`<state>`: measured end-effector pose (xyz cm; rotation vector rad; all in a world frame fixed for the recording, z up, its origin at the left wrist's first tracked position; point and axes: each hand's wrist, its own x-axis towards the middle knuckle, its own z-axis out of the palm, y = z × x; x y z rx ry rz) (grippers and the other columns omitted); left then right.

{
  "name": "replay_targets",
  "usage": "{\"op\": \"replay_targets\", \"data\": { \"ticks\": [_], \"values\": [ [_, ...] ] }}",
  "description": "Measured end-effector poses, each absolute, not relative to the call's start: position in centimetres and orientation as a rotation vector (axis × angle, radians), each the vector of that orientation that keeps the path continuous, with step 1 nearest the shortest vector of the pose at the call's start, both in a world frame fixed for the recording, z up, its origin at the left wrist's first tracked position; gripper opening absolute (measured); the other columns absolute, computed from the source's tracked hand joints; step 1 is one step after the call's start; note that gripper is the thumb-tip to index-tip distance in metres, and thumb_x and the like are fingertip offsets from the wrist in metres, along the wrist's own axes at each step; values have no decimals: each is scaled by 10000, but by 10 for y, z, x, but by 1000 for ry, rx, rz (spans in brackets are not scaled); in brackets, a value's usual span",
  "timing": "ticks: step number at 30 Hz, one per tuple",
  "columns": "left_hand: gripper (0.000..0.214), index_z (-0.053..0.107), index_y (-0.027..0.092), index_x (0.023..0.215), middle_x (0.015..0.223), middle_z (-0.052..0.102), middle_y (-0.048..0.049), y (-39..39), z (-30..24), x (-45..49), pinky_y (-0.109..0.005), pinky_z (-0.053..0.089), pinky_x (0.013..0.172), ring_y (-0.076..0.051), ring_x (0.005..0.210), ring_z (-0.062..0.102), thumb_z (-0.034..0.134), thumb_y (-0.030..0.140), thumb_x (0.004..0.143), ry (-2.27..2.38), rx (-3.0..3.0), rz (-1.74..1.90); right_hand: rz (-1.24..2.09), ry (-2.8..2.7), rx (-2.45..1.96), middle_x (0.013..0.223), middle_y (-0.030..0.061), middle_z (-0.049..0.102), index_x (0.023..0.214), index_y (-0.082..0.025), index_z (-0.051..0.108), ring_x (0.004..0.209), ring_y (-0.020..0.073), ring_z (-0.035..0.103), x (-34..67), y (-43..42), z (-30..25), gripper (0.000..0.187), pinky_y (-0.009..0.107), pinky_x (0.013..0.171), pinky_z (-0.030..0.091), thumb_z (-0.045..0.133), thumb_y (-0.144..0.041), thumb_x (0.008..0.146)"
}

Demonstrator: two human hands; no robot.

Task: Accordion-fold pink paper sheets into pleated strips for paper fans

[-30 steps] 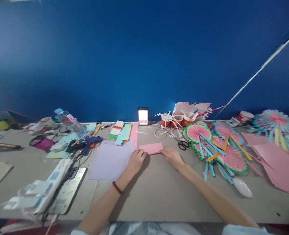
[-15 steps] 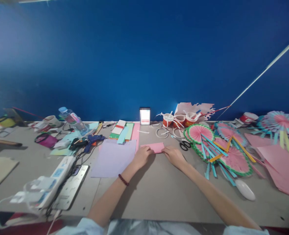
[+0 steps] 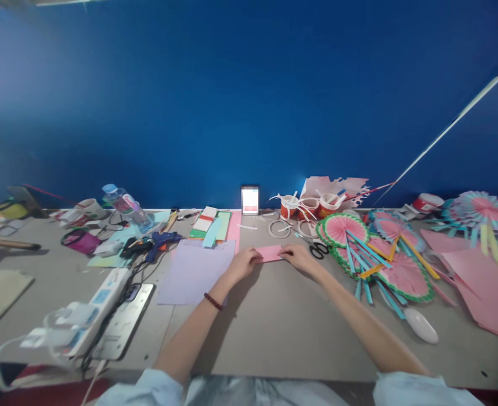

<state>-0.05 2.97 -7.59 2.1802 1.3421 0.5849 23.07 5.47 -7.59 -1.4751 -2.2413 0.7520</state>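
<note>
A small folded pink paper (image 3: 271, 253) lies on the grey table (image 3: 274, 327) between my two hands. My left hand (image 3: 243, 264) presses on its left end with curled fingers; a dark bead bracelet sits on that wrist. My right hand (image 3: 298, 257) holds the paper's right end, fingers closed over it. A lilac sheet (image 3: 196, 270) lies flat just left of my left hand. Black scissors (image 3: 318, 251) rest just right of my right hand.
Pink-and-green paper fans with blue and yellow strips (image 3: 376, 254) spread at right, beside pink sheets (image 3: 481, 282) and a white mouse (image 3: 421, 326). Red cups (image 3: 308, 207), a phone (image 3: 249, 201), coloured paper strips (image 3: 213, 225), a glue gun (image 3: 158, 242), bottle (image 3: 126, 206) and power strip (image 3: 92, 307) lie left and behind.
Both hands have moved closer together on the pink paper, and the visible piece has become narrower. The camera view shifted slightly.
</note>
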Motion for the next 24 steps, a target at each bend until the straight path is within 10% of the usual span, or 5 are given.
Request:
{"op": "replay_targets", "data": {
  "ticks": [24],
  "values": [
    [118,716,217,846,924,651,-30,39,-84,-3,-215,454,749,-146,849,615,626,266,788,1309,2149,579,998,-2129,-1678,824,31,749,800,-190,758,773,178,658,226,69,-69,184,243,707,461,602,-204,704]
  ]
}}
